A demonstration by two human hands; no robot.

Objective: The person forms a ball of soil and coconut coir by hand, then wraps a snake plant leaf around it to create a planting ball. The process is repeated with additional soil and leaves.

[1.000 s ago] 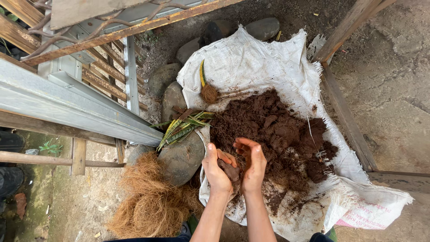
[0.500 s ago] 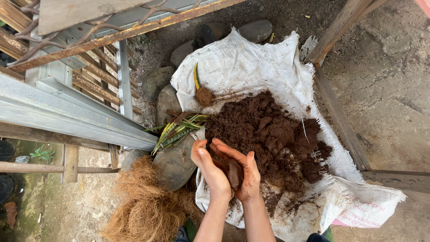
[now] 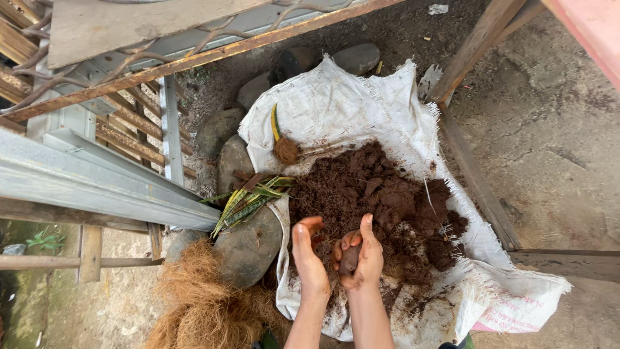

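Rounded grey stones [image 3: 247, 249] beside a heap of tan coconut fibre [image 3: 200, 304]; striped green leaves [image 3: 248, 200] lying across the stones; grey metal channel [image 3: 97, 184] and weathered wooden slats [image 3: 132, 132] at left.

I see hard grey ground [image 3: 555, 129] on the right of the picture. Wooden beams [image 3: 475, 174] cross it. At the upper left is a grey metal rail [image 3: 84, 184] over rusty slats [image 3: 129, 132]. Round stones [image 3: 248, 249] sit in soft daylight.
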